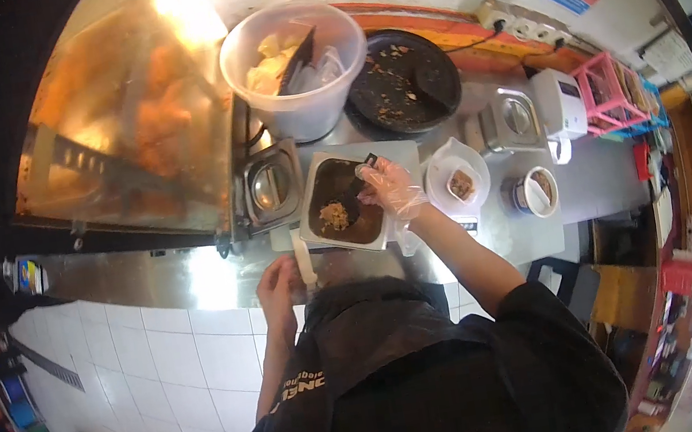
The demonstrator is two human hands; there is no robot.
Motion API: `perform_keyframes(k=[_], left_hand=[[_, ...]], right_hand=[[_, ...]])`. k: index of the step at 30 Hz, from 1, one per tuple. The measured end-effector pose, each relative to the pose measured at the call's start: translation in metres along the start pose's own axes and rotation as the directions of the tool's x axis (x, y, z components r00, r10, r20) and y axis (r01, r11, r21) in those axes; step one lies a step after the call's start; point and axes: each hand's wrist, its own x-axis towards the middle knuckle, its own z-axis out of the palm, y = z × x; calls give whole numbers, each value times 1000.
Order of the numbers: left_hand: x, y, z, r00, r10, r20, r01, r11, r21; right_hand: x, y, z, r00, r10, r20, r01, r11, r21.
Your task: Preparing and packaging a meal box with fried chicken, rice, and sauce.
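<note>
My right hand (394,193), in a clear plastic glove, is closed around the handle of a dark spoon (350,202). The spoon reaches down into a square metal pan (313,221), where a clump of light brown crumbly food (333,216) lies against it. Glove and fingers hide part of the handle. My left hand (277,282) is bare, with loosely bent fingers and nothing visible in it. It hovers at the counter's front edge, beside a pale strip (305,262). Right of the pan, a small tub of brown food (460,185) sits in a white bowl on a scale (470,222).
A tall translucent bucket (299,111) and a round black pan with food scraps (402,82) stand behind. Lidded metal containers (270,187) flank the pan. A lit glass display case (119,134) is at left. At right are an open tub (537,192) and a pink basket (609,92).
</note>
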Motion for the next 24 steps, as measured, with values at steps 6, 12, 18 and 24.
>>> perform_keyframes(k=[6, 12, 18, 24], left_hand=[[-8, -46, -48, 967, 11, -256, -30, 997, -69], [-3, -47, -45, 875, -2, -484, -27, 998, -53], [23, -52, -42, 898, 84, -432, -125, 990, -68], [23, -43, -26, 884, 103, -456, -178, 976, -125]], right_hand=[[-46, -16, -25, 988, 58, -143, 6, 914, 406], [-80, -31, -122, 927, -29, -374, 248, 797, 551], [-94, -14, -193, 745, -302, -595, 502, 841, 201], [-89, 15, -186, 443, -821, -361, 39, 420, -907]])
